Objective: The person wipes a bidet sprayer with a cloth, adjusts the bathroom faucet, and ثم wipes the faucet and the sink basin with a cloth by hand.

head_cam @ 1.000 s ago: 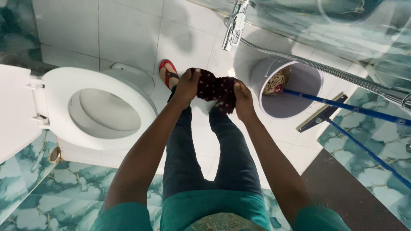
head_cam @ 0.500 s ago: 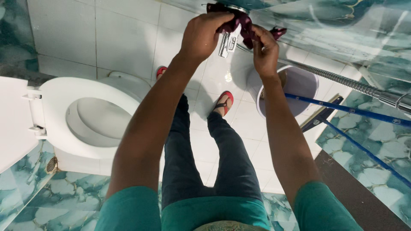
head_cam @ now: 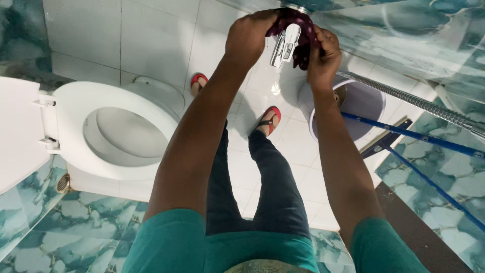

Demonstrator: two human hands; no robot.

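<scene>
Where the cloth [head_cam: 303,30] wraps the wall fitting at the top edge of the view, much of it is hidden: the left hand [head_cam: 250,35] covers its left part, the right hand [head_cam: 323,50] its right, and the fitting's base is cut off by the frame. Whether cloth runs fully behind the metal cannot be told.

Cloth: dark maroon with small pale dots, bunched and folded, pressed around the chrome spray handle [head_cam: 284,43] (only the handle's front face shows bare). Both hands are closed on the cloth, fingers curled over it, one either side of the handle.

A ribbed metal hose [head_cam: 404,98] runs from behind the right hand toward the right edge, where it leaves the frame. Under the right wrist stands a grey bucket [head_cam: 371,101]; its contents are mostly blocked by the forearm (a tan patch at the rim, not identifiable). Two blue poles [head_cam: 409,134] cross its mouth; their upper ends are out of view.

Left of the legs sits a white toilet [head_cam: 70,126], seat down, lid [head_cam: 17,131] raised and partly cropped. Red sandals [head_cam: 270,119] on white floor tiles [head_cam: 151,45]; the far foot is half hidden by the left arm.
</scene>
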